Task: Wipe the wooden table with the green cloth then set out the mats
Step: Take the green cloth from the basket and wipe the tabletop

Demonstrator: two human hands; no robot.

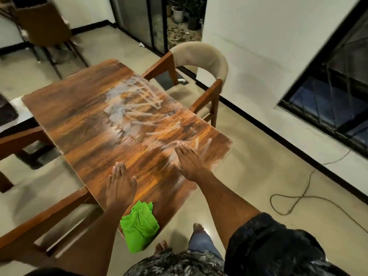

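Both hands lie flat with fingers straight on the brown rectangular wooden table, the left hand near its edge, the right hand on whitish smears, while the crumpled bright green cloth drapes over the near corner.

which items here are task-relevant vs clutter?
Job: table with whitish smears, green cloth draped over its near edge, left hand and right hand, both flat, neither holding anything. No mats clearly in view.

Clutter: chair, floor cable, potted plants.
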